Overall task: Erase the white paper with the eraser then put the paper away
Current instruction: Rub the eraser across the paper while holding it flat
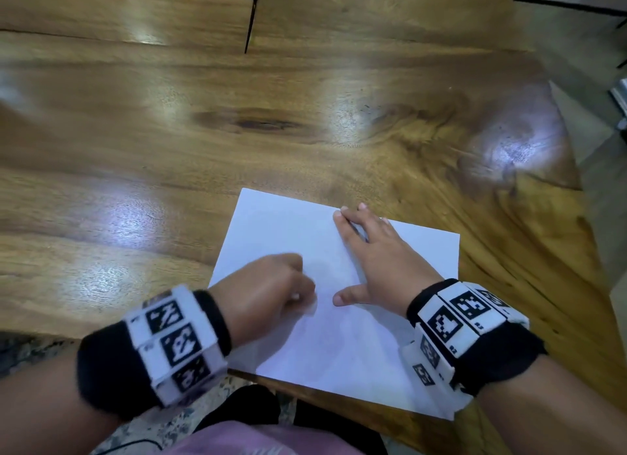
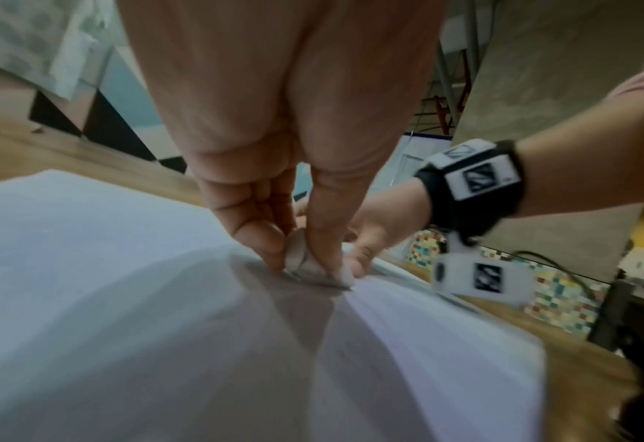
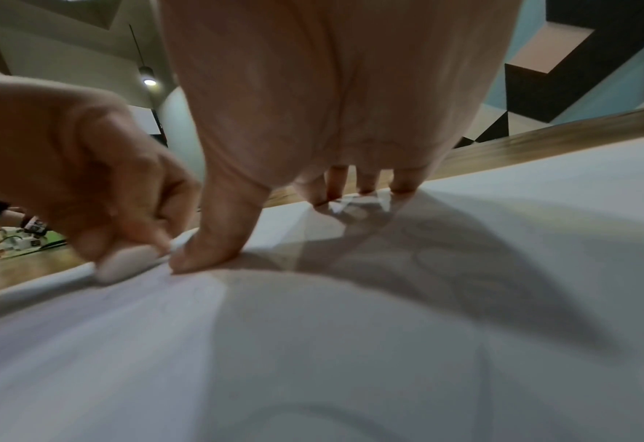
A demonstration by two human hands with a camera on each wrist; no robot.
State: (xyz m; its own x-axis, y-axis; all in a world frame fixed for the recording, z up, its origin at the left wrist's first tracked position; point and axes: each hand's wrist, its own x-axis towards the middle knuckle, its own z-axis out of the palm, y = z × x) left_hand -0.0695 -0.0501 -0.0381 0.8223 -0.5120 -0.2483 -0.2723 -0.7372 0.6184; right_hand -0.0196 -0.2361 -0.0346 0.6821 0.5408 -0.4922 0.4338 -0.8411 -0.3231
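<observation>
**Currently: erasing in progress, sheet held down by the free hand**

The white paper (image 1: 339,319) lies flat on the wooden table (image 1: 169,149), its near edge overhanging the table's front edge. The left hand (image 1: 268,285) has its fingers curled and pinched on the eraser (image 3: 127,263), whose lower face meets the sheet. The right hand (image 1: 369,251) is spread flat, fingers straight and thumb out, pressing the paper just beside the eraser.

Risks, as judged from this position:
- The eraser works close to the right thumb. A stroke toward the unheld near portion could buckle or crease the sheet, since only the far half is pinned.
- The overhang leaves part of the sheet unsupported; pressure there could tear or fold it.
- A slack pinch could let the small eraser slip out.

Differences between views:
- The right wrist view shows faint pencil marks on the sheet and the eraser's rounded pale body.
- The head view barely resolves the eraser or marks, but alone shows the whole sheet and its overhang.
- The left wrist view confirms the pinch between thumb and fingers.
</observation>
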